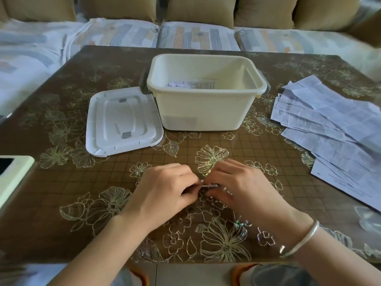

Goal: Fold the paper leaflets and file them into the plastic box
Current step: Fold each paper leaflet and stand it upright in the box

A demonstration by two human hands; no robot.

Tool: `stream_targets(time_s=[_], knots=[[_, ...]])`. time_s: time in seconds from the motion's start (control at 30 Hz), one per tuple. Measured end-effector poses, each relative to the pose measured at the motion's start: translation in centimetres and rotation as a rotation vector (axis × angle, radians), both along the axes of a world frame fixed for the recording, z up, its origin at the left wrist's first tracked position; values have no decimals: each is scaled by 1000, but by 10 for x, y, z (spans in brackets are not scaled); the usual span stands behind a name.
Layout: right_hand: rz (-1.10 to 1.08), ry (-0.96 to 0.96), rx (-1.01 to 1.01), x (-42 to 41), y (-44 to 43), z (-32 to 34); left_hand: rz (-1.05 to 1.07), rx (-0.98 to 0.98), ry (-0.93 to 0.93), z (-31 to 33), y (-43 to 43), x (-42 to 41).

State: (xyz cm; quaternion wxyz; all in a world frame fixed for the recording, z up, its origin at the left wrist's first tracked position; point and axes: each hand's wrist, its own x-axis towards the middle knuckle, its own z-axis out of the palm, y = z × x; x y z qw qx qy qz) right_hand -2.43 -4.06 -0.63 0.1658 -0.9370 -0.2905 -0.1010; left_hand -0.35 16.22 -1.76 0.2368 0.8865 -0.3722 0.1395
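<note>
A small folded leaflet (208,184) lies low over the table near its front edge, mostly hidden between my hands. My left hand (165,190) pinches its left end and my right hand (239,186) pinches its right end, fingers curled over it. The cream plastic box (204,112) stands open at the table's middle, farther back, with folded leaflets (191,83) lying in its bottom. Several unfolded leaflets (329,129) are fanned out in a pile on the right side of the table.
The box's white lid (123,120) lies flat to the left of the box. A pale green-edged tablet or tray (14,178) sits at the table's left edge. Behind the brown flowered table (82,193) runs a sofa with cushions.
</note>
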Motion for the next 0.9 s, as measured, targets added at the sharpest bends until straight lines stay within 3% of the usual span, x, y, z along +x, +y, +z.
stream_targets(time_s=[0.17, 0.3, 0.37, 0.47, 0.6, 0.9], knots=[[-90, -7, 186, 26, 3, 38, 66, -214, 97, 40, 6, 26], [-169, 80, 505, 71, 0, 93, 246, -418, -74, 82, 24, 64], [-172, 121, 570, 103, -1, 115, 344, -454, -129, 90, 32, 89], [-209, 228, 455, 159, 0, 129, 437, -449, -88, 86, 32, 126], [-215, 370, 132, 219, 11, 116, 483, -473, 33, 71, 19, 158], [-175, 390, -122, 262, 33, 96, 459, -627, 153, 63, 12, 164]])
